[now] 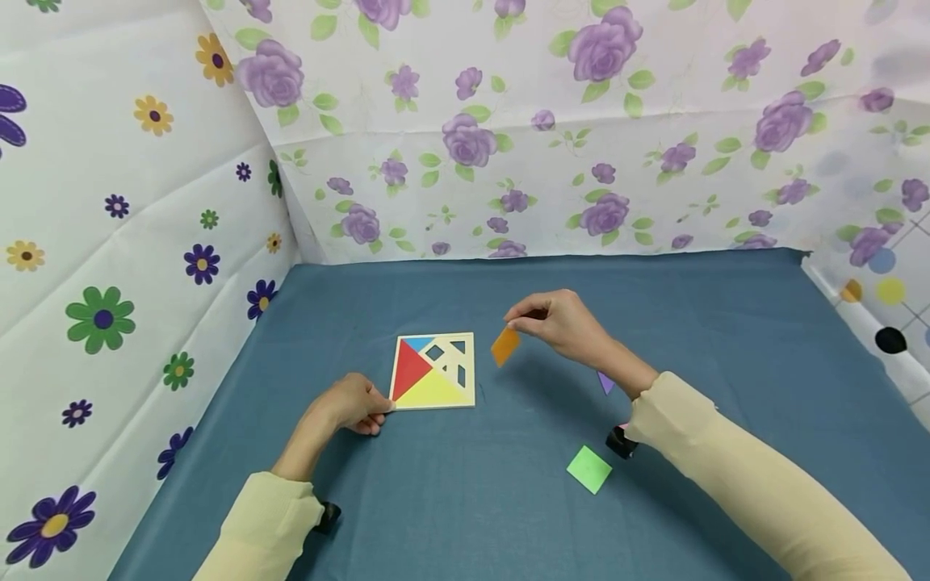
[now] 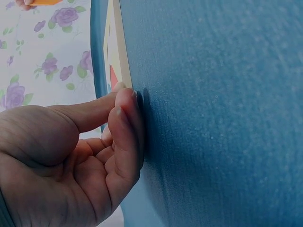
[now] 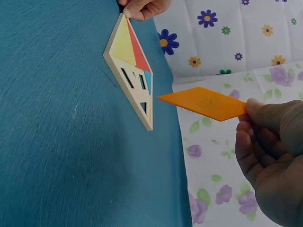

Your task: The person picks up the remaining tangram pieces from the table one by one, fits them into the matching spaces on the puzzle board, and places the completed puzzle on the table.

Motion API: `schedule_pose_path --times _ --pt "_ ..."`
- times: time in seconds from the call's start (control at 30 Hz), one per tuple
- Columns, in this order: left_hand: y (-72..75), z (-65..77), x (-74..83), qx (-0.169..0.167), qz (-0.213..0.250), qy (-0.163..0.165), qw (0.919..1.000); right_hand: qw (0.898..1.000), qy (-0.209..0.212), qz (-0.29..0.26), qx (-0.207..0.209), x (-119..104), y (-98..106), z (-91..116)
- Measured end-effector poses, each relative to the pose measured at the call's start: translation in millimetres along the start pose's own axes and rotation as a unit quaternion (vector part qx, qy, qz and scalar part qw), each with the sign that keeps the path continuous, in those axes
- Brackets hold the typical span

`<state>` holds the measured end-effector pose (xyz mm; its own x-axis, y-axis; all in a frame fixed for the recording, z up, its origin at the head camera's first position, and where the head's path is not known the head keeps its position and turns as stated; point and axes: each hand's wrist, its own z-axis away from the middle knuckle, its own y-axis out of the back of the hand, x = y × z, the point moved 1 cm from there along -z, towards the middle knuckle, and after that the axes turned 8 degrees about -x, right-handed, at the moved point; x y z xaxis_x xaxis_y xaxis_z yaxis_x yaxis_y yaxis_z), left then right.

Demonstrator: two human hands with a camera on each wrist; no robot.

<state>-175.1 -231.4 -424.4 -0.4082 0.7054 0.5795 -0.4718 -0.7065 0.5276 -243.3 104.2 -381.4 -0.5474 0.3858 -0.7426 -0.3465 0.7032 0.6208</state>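
Note:
A square wooden tangram board (image 1: 471,379) lies on the cloth, with red, yellow and blue pieces in it and several cut-outs showing dark cloth. My left hand (image 1: 352,403) pinches its near left corner between thumb and forefinger; the left wrist view shows the fingertips at the board edge (image 2: 123,52). To the right of the board and above the cloth, my right hand (image 1: 563,323) holds an orange parallelogram piece (image 1: 505,345) by one end. In the right wrist view this orange piece (image 3: 208,104) is tilted and apart from the board (image 3: 130,81).
On the blue cloth (image 1: 450,500) a green square piece (image 1: 589,469) lies at the near right. A purple piece (image 1: 606,382) and a bit of a pink piece (image 1: 623,425) show beside my right forearm, partly hidden. Flowered sheets (image 1: 407,186) stand behind and at the left.

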Motion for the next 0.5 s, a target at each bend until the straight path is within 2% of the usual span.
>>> schedule_pose_path --times 0.27,0.5 --pt "0.7 -0.7 -0.3 0.004 0.004 0.006 1.0 1.0 0.014 -0.003 -0.028 -1 -9 -14" --pt "1.2 0.7 -0.8 -0.003 0.009 -0.01 0.9999 0.999 0.009 -0.019 -0.05 0 -19 -22"
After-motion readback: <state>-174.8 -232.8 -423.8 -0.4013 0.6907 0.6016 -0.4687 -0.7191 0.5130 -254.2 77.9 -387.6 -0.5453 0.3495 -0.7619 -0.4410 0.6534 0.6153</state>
